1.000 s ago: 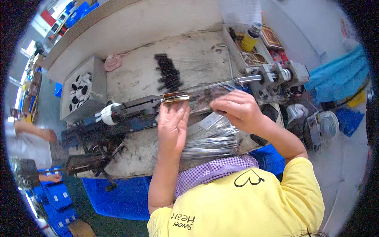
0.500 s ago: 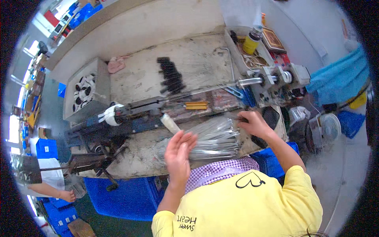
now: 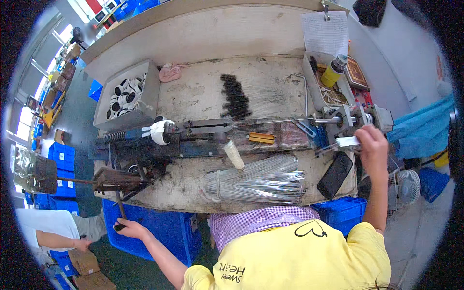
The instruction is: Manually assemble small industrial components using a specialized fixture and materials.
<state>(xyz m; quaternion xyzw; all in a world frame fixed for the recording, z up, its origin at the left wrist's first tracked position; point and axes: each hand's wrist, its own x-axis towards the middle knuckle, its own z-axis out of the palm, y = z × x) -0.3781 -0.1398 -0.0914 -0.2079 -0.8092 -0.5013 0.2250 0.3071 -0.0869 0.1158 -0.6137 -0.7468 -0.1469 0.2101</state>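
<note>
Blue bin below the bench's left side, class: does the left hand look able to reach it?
Probably yes: the left hand appears close to the blue bin, nothing seen between them, though it would first have to let go of the black handle.

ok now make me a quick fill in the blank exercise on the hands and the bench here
The left hand grips the lever by an end coloured ____.
The right hand holds a slim piece coloured ____.
The phone lies to the ____ of the bundle of wires.
The cloth toward the back of the workbench is coloured ____.

Missing words: black; white; right; pink.
</note>
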